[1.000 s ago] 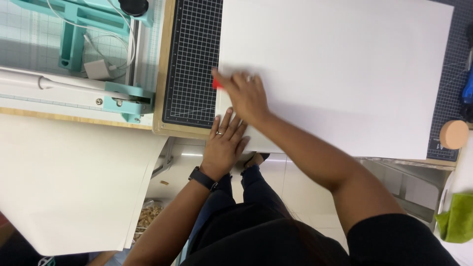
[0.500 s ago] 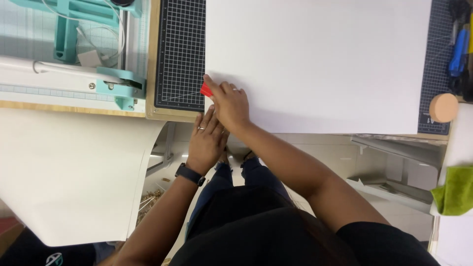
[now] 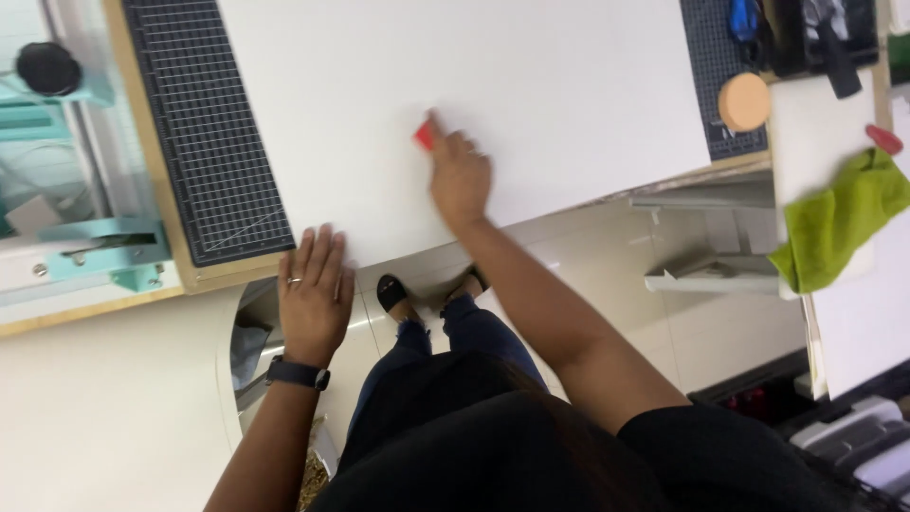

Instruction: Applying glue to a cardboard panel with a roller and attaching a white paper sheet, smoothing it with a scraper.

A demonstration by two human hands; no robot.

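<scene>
The right hand's [image 3: 462, 177] grip is closing around a small red tool [image 3: 423, 137], fingers curled over it and pressing it flat against the white sheet [image 3: 455, 85] near the middle of the frame; only a red corner is showing past the fingertips. The left hand's [image 3: 314, 289] grip is lying spread, palm down, fingertips resting on the sheet's lower left edge, holding nothing. A ring is sitting on one finger and a dark watch [image 3: 297, 374] is circling the wrist.

The sheet is covering most of the tabletop [image 3: 142, 180], running from upper left to upper right of the frame. Under it a black gridded mat [image 3: 204, 142] is showing at the left, and a strip of it again at the upper right. A second large white sheet [image 3: 114, 408] is hanging at lower left. A teal cutter [image 3: 104, 251] is lying at the far left, beside the mat. At right, a green cloth [image 3: 839, 223] is draping over a white board [image 3: 815, 133], with a round tan disc [image 3: 744, 101] just beside it on the mat. Blue-handled tools [image 3: 744, 17] are lying in the upper right corner.
</scene>
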